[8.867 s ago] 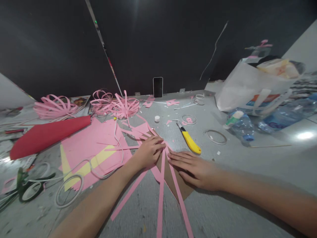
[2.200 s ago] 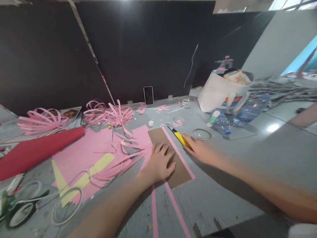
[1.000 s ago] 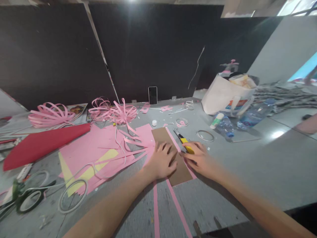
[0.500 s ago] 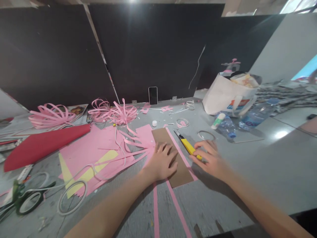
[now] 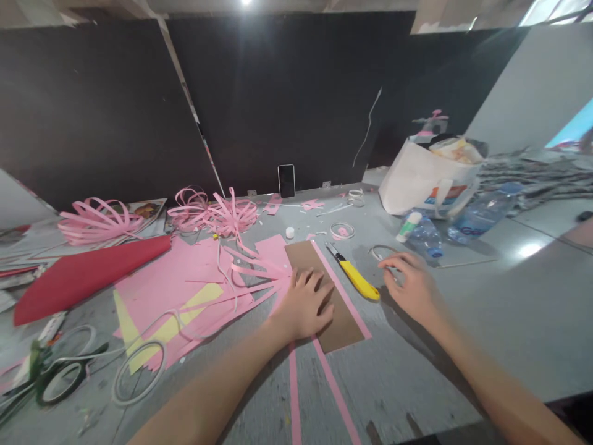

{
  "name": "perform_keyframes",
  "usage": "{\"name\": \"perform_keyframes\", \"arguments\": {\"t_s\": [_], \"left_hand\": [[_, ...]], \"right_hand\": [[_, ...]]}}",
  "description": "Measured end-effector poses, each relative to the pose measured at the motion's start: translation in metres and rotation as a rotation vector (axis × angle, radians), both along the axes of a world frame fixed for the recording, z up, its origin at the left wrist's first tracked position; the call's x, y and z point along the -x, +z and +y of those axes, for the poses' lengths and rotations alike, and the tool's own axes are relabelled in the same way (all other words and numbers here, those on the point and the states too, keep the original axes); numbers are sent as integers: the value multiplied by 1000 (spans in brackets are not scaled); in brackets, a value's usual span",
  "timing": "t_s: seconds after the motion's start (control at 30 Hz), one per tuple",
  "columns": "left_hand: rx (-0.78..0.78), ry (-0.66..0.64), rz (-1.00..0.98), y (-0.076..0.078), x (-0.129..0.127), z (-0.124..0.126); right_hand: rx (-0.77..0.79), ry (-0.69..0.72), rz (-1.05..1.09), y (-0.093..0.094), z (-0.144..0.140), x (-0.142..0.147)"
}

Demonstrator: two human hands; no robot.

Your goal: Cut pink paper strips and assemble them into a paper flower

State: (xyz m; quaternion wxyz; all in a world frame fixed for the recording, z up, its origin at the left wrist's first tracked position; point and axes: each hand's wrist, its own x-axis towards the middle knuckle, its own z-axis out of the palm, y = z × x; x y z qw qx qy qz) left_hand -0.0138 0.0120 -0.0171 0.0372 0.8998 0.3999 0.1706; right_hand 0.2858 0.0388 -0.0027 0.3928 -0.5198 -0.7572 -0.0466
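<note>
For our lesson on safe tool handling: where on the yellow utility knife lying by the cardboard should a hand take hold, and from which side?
Grip the yellow utility knife around its yellow handle, probably from the right, where the right hand hovers open. The metal blade end points away toward the wall, and the left hand presses the brown cardboard on the other side.

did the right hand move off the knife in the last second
Yes. The right hand has let go of the knife and shifted right, away from the cardboard; it is now open beside the knife.
</note>
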Motion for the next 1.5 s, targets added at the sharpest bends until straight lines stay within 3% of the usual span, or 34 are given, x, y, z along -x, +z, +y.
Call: {"name": "perform_keyframes", "arguments": {"t_s": [0.17, 0.3, 0.5, 0.77, 1.03, 1.17, 1.3, 1.5], "left_hand": [[-3, -4, 0, 0, -1, 0], [-7, -3, -7, 0, -1, 1], [-22, -7, 3, -1, 0, 1], [-55, -2, 15, 0, -1, 2], [-57, 1, 19, -2, -1, 3], [-57, -5, 18, -2, -1, 3], [-67, -8, 10, -2, -1, 4], [-97, -22, -11, -4, 1, 3]], "right_hand": [[382, 26, -133, -7, -12, 14], [494, 57, -299, -7, -16, 22], [491, 48, -375, 0, -19, 26], [381, -1, -89, 0, -17, 29], [349, 28, -66, -1, -23, 36], [392, 138, -160, -2, -24, 51], [413, 91, -296, 1, -13, 62], [431, 80, -269, 11, 4, 77]]}}
